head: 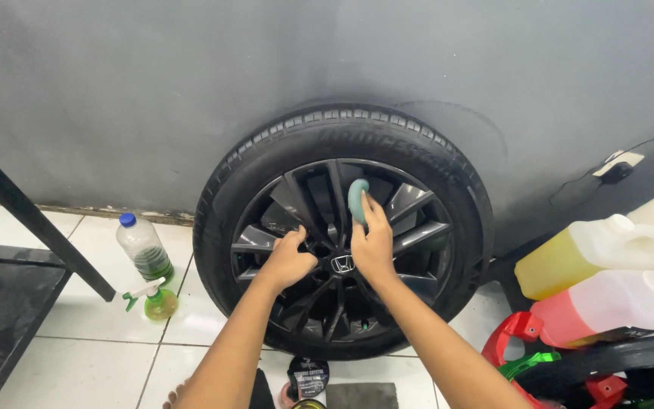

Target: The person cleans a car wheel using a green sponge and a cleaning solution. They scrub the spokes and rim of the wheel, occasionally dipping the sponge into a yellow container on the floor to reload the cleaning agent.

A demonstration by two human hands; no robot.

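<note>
We note our right hand [372,246] pressing a teal applicator pad [357,198] on the dark wheel's [340,231] upper spokes, left hand [288,260] closed around a spoke; lower spokes seemingly remain.

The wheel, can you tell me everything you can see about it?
The wheel stands upright on the white tiled floor, against a grey wall. A black rubber tyre with a ribbed tread wraps a dark, glossy rim of many thin spokes around a centre cap with a silver emblem. The left hand grips a spoke left of the centre. The right hand rests near the cap, its fingers pressing a small teal pad against an upper spoke.
</note>
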